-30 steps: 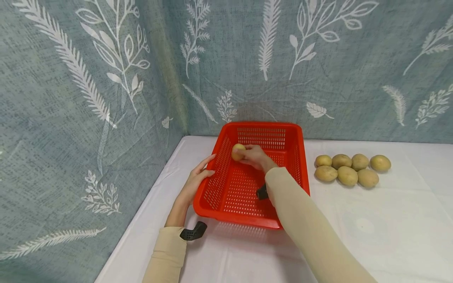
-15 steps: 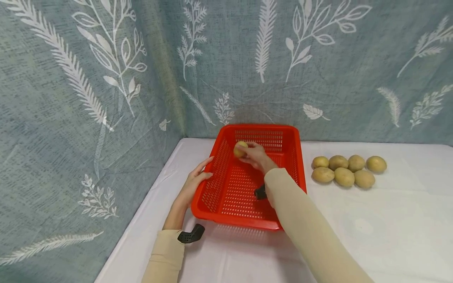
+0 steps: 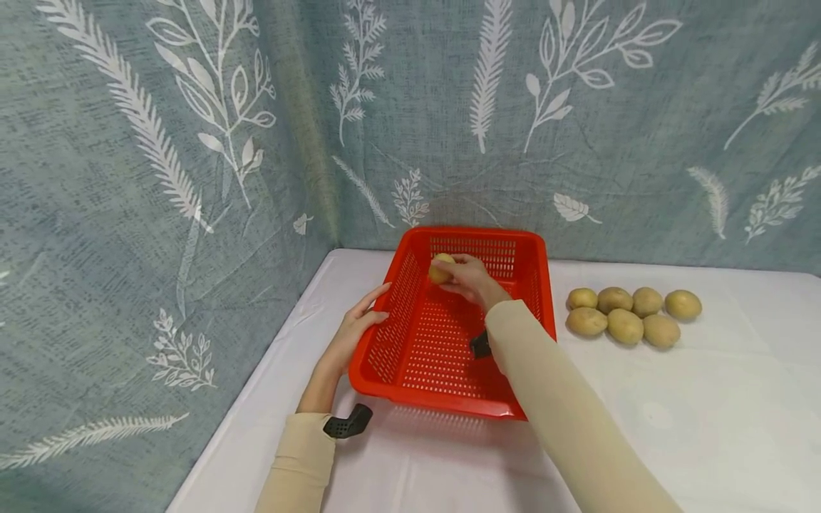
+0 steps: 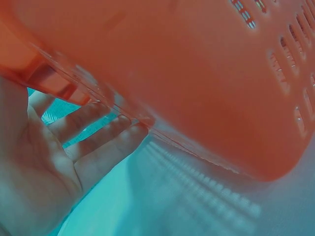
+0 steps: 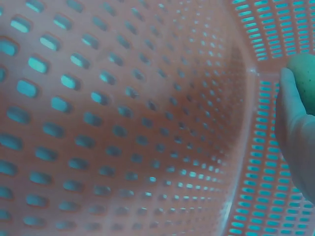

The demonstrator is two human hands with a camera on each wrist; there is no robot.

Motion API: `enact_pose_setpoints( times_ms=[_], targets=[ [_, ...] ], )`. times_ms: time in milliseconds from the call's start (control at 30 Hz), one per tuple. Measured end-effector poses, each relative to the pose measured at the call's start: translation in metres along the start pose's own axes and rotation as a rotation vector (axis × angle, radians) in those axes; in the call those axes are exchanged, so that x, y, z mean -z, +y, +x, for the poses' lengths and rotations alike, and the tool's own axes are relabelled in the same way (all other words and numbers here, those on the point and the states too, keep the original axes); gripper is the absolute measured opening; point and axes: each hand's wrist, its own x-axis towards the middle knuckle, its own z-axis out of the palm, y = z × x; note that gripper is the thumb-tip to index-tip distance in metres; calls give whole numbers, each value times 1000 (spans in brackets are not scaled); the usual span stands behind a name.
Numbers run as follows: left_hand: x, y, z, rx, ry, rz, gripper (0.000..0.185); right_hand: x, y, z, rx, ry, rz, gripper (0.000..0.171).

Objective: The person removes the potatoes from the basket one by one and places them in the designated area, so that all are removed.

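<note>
A red perforated plastic basket (image 3: pixel 442 342) stands on the white-covered table. My right hand (image 3: pixel 471 276) reaches into it and grips a yellowish potato (image 3: pixel 441 268) between thumb and fingers, over the back left part of the basket floor. In the right wrist view, the potato (image 5: pixel 302 81) shows at the right edge, with part of my right hand (image 5: pixel 295 132) against it. My left hand (image 3: pixel 349 331) holds the basket's left rim, thumb on top. From the left wrist view, the fingers of my left hand (image 4: pixel 64 152) reach under the rim; the thumb is hidden there.
Several potatoes (image 3: pixel 624 326) lie in two rows on the table (image 3: pixel 718 399), right of the basket. A grey-green curtain (image 3: pixel 442 178) with white leaf prints hangs behind and along the left. My right sleeve (image 3: pixel 551 385) crosses the basket's front right part.
My right hand has moved the potato slightly right and away from the basket's left wall. The left hand keeps its place at the rim. The head view has shifted a little.
</note>
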Motion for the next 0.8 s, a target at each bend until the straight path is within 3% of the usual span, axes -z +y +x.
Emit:
enact_pose_setpoints(
  times_ms=[333, 800],
  targets=[
    [0, -1, 1, 4, 6, 6, 55, -2, -26, -14, -25, -35, -101, 56],
    [1, 0, 1, 10, 3, 2, 55, 25, -55, -28, -25, -16, -228, 60]
  ],
)
